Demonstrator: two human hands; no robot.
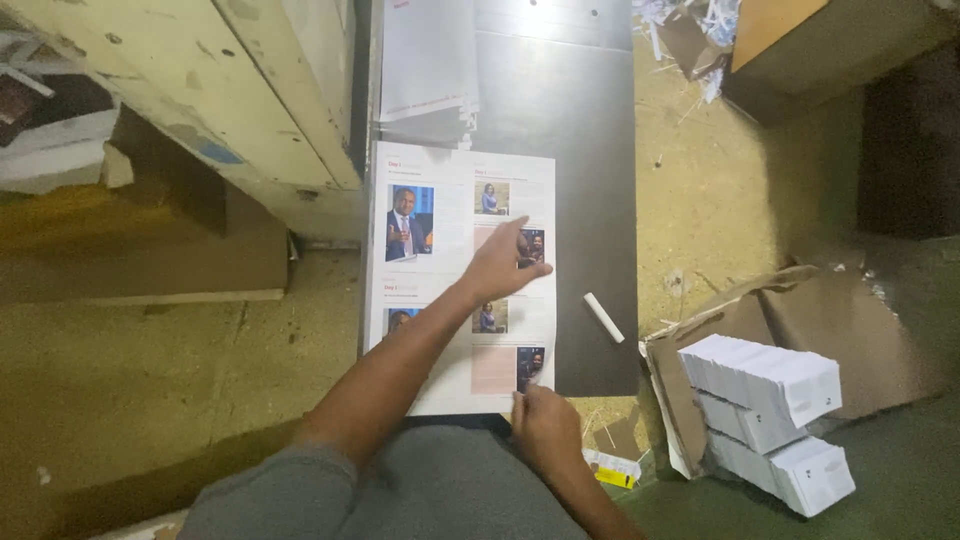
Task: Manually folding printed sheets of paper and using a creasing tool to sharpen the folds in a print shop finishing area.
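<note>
A white printed sheet (440, 270) with small photos and pink blocks lies on a dark grey metal table (590, 150). My left hand (505, 262) lies flat on the middle right of the sheet, fingers spread and pointing to the right edge. My right hand (545, 425) pinches the sheet's near right corner between thumb and fingers. My grey-clothed lap shows below the table's near edge.
A short white stick (603, 317) lies on the table right of the sheet. More white paper (428, 60) lies at the far end. Stacks of white sheets (770, 400) sit on torn cardboard on the floor at right. A worn cream machine body (230, 90) stands at left.
</note>
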